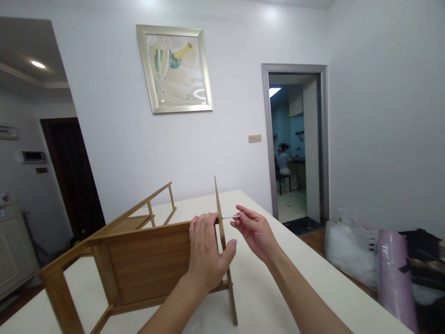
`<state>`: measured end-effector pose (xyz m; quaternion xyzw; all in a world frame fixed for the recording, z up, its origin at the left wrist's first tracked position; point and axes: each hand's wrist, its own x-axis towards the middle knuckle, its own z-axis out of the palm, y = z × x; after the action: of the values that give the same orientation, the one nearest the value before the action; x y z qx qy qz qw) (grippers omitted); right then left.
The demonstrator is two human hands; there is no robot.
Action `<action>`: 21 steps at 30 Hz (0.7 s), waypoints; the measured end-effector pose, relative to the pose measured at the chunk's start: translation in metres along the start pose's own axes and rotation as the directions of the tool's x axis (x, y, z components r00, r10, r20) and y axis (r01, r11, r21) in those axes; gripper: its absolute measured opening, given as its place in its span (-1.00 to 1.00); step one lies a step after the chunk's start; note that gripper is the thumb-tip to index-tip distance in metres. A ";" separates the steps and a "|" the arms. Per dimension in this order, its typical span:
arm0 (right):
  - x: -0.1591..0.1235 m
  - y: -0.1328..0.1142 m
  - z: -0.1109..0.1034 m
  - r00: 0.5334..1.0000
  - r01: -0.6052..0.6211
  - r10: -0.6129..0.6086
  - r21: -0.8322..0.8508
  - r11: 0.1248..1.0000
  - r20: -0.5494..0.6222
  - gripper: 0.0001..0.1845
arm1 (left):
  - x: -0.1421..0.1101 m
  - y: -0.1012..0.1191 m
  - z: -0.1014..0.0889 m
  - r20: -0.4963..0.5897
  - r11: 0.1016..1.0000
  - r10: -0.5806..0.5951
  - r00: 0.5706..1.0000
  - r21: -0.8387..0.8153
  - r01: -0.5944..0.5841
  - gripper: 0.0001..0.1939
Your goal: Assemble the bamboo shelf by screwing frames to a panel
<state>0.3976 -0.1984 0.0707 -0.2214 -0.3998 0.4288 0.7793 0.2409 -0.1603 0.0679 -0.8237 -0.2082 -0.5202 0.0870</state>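
Observation:
A wooden shelf unit [149,264] lies on its side on a white table. My left hand [208,253] grips its upper edge, fingers laid over the rail beside the upright end piece [222,232], thumb spread towards that piece. On the outer side of the end piece, my right hand [253,227] pinches a thin metal hex key [230,217] between thumb and fingers. The key's long arm points left and its tip meets the wood; any screw head there is too small to make out. A narrow ladder-like part of the frame [149,211] stretches towards the wall.
The white table [278,287] reaches back to the wall. On the floor to the right stand a purple wrapped roll [396,278] and plastic bags [351,250]. Beyond the doorway [267,139], a person [283,160] sits in another room. A cabinet [17,250] is at the left.

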 end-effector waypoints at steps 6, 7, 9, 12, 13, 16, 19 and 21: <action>0.001 -0.001 -0.005 0.999 0.026 -0.025 -0.061 0.998 0.024 -0.67 | 0.000 0.002 -0.001 -0.003 1.000 -0.002 1.000 -0.005 0.002 -0.48; 0.001 0.000 -0.006 0.999 0.027 -0.025 -0.072 0.997 0.021 -0.67 | 0.000 0.002 -0.002 -0.001 1.000 -0.006 1.000 -0.006 0.006 -0.48; 0.002 0.000 -0.008 1.000 0.027 -0.026 -0.101 0.994 0.013 -0.66 | 0.000 0.003 -0.002 0.000 1.000 -0.010 1.000 -0.007 0.010 -0.48; 0.003 0.002 -0.011 0.999 0.041 -0.042 -0.164 0.986 0.001 -0.63 | 0.000 0.004 -0.003 -0.003 1.000 -0.008 1.000 -0.007 0.008 -0.48; 0.004 0.002 -0.012 0.999 0.046 -0.047 -0.189 0.981 -0.002 -0.63 | 0.000 0.003 -0.002 -0.002 1.000 -0.007 1.000 -0.007 0.007 -0.48; 0.005 0.004 -0.014 0.998 0.053 -0.060 -0.273 0.961 -0.017 -0.65 | 0.000 0.002 -0.002 0.003 1.000 -0.004 1.000 -0.009 0.004 -0.47; 0.005 0.005 -0.015 0.996 0.062 -0.079 -0.345 0.937 -0.035 -0.69 | 0.000 0.000 -0.001 0.000 1.000 0.000 1.000 -0.009 0.000 -0.46; 0.004 0.004 -0.014 0.995 0.072 -0.092 -0.374 0.925 -0.038 -0.69 | 0.000 0.000 -0.001 -0.007 1.000 0.001 1.000 -0.007 -0.001 -0.46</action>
<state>0.4085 -0.1924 0.0613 -0.3595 -0.4613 0.3062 0.7511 0.2400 -0.1612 0.0685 -0.8221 -0.2056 -0.5240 0.0851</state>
